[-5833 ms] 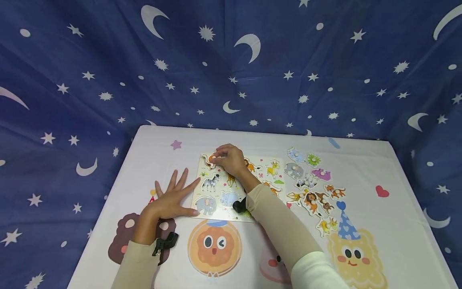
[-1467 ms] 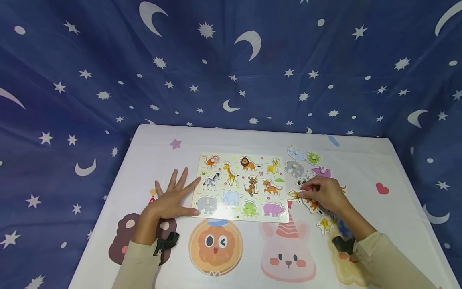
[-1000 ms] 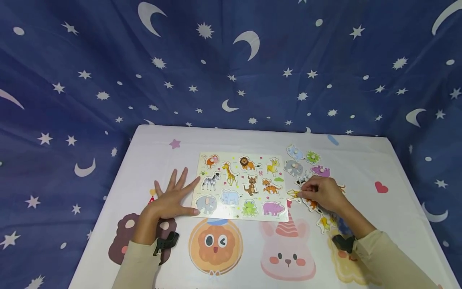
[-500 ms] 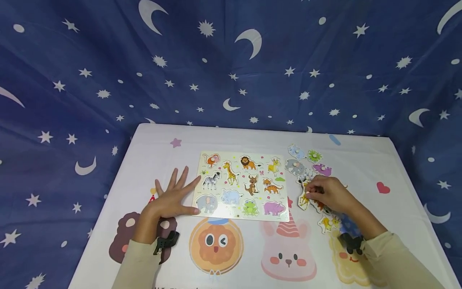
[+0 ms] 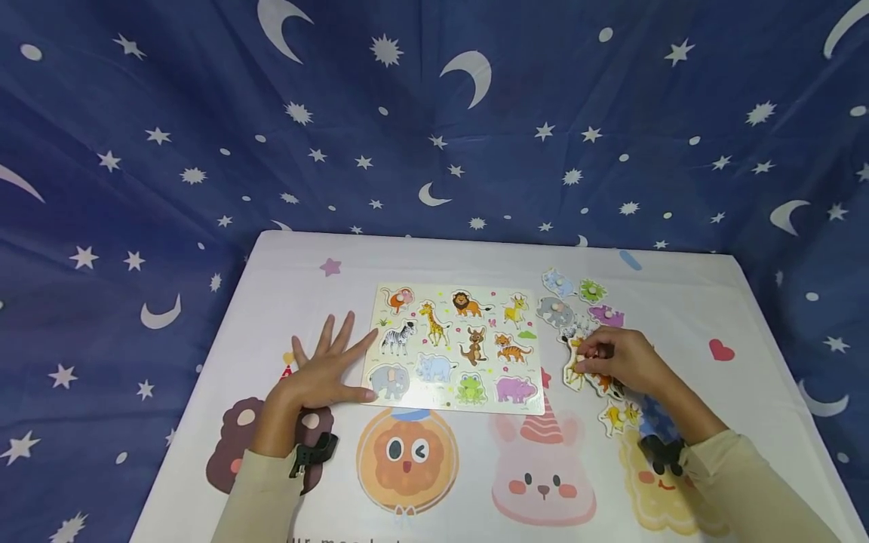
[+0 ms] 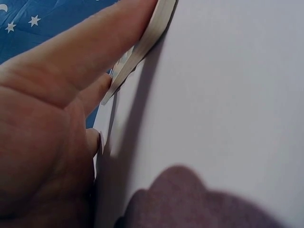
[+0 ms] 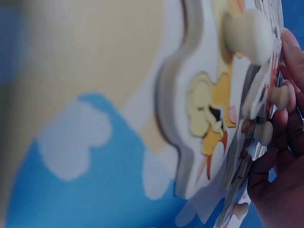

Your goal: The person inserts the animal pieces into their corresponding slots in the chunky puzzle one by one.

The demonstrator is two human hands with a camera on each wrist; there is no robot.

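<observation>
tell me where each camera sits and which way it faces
Head: worn on the head, facing forward and down at the puzzle board, loose animal pieces and starry curtain; left hand, right hand and sleeves show.
Left wrist: on that wrist, looking close along the board's edge and white tablecloth; the left hand's palm and fingers fill much of the left side.
Right wrist: on that wrist, looking closely across loose pieces and their knobs; right-hand fingers show at the right edge.
Shared: head and left wrist both show the left hand and board.
</observation>
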